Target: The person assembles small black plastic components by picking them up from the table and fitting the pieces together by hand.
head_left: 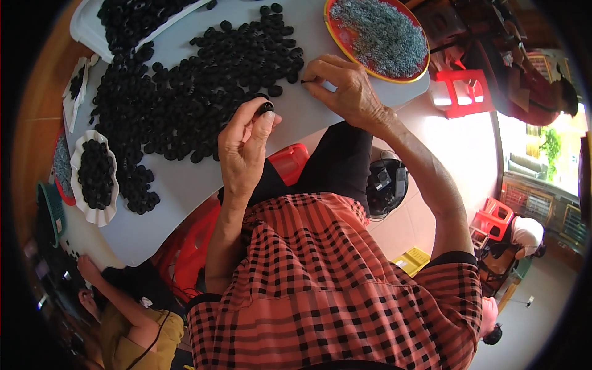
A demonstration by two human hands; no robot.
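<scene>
My left hand (pixel 242 148) is closed, pinching a small round black plastic part (pixel 265 108) between thumb and fingers above the table's near edge. To its right, my right hand (pixel 346 89) has thumb and forefinger drawn together. A tiny dark thing shows at those fingertips, too small to name. Just beyond the right hand stands a red tray with a yellow rim (pixel 330 26), holding a heap of small silvery metal pieces (pixel 382 37). A wide pile of similar black parts (pixel 185 98) spreads over the grey table (pixel 185 185) beside and beyond my left hand.
At the far left a white container (pixel 83 24) spills more black parts. A scalloped white dish (pixel 110 213) holds others. A co-worker (pixel 139 333) sits at the lower left. Red plastic stools (pixel 462 92) and a black bag (pixel 385 197) with devices are on the floor side.
</scene>
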